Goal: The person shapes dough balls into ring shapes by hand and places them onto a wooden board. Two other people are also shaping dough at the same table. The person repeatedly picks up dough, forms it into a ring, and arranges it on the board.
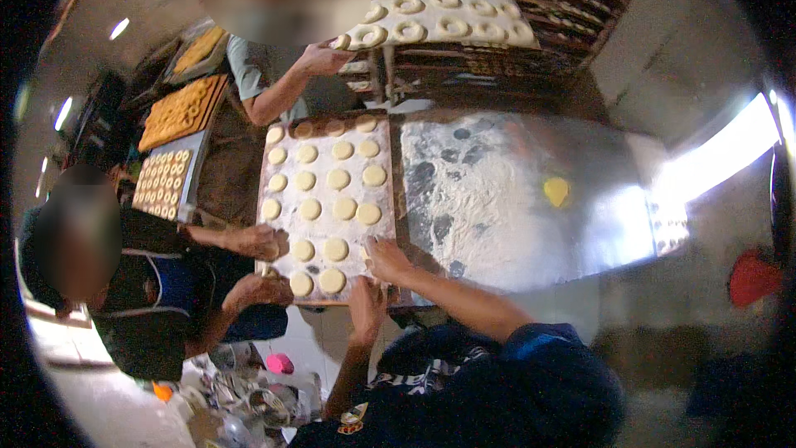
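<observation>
Rows of pale, flat dough rounds [338, 179] lie on a floured board [286, 134]. At its near right corner my right hand [388, 260] is closed, fingertips on a dough round that they mostly cover. Just below, my left hand [366, 307] is closed beside the board's near edge. Whatever its fingers hold is hidden. On the board's left side, a co-worker's two hands [259, 242] are at the outermost dough rounds. Across the board, another person's hand [326, 60] supports a tray [431, 12] of ring-shaped dough.
Right of the board stretches a metal table [593, 241] with spread flour [464, 207] and a yellow lump [556, 192]. Racks [572, 0] stand behind. Trays of dough rings [162, 182] and browned rings [178, 114] are at left. Clear plastic bags [257, 402] lie low left.
</observation>
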Tool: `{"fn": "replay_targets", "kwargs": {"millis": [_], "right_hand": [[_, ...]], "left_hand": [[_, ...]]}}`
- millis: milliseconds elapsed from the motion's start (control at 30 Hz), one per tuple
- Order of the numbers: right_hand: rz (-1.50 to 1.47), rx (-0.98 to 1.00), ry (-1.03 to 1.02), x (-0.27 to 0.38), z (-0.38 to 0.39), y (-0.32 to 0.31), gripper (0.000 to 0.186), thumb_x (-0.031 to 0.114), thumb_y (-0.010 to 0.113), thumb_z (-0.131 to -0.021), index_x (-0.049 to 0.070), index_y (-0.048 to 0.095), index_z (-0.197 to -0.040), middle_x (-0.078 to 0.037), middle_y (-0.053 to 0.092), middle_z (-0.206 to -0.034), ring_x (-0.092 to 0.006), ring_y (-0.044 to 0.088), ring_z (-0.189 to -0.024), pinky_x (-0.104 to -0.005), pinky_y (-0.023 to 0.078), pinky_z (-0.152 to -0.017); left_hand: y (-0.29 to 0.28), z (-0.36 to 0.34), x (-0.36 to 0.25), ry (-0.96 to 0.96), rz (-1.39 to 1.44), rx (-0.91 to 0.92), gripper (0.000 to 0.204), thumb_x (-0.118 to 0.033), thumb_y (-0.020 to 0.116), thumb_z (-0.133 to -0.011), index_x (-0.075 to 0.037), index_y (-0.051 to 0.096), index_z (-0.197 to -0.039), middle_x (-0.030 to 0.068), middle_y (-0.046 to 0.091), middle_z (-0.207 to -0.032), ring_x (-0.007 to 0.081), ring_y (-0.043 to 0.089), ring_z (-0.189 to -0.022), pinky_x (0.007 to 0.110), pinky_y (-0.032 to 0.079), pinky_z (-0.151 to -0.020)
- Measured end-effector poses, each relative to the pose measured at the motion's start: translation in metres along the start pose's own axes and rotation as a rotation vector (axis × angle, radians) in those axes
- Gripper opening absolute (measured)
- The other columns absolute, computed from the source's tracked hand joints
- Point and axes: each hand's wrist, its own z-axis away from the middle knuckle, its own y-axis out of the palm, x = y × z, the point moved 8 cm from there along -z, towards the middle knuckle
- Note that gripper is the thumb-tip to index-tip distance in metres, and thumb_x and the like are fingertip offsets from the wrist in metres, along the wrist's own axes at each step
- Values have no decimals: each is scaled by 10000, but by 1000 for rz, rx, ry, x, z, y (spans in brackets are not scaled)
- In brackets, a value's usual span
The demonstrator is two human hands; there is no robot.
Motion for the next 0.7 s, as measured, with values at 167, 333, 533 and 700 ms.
{"fn": "replay_targets", "kwargs": {"millis": [167,333,533,700], "right_hand": [[270,-147,-220,20,4,-1,458,181,699,-884,-71,537,-1230,-322,652,-1205,-513,643,-1118,-548,544,-903],[-310,39,2,-28,18,-18,421,265,699,-907,52,542,-1234,-249,705,-1093,-427,689,-1084,-531,540,-868],[-29,-343,179,-189,70,-133,318,185,674,-956,62,570,-1230,-186,702,-979,-340,697,-834,-532,524,-703],[328,-340,145,-190,87,-150,408,264,623,-997,37,572,-1332,-253,612,-1299,-440,570,-1206,-557,454,-1018]], "left_hand": [[10,0,7,101,-16,-2,371,-222,744,-949,-16,495,-1130,242,590,-986,504,599,-937,599,461,-777],[9,1,-23,236,147,123,308,-255,690,-992,-10,529,-1089,248,597,-1008,498,597,-927,591,464,-795],[82,-37,-138,193,596,236,363,-232,700,-987,-19,552,-1241,256,662,-1124,476,652,-1014,584,506,-834],[78,-18,-142,289,230,-111,484,-228,718,-959,-29,553,-1367,276,659,-1230,480,646,-1099,543,532,-933]]}}
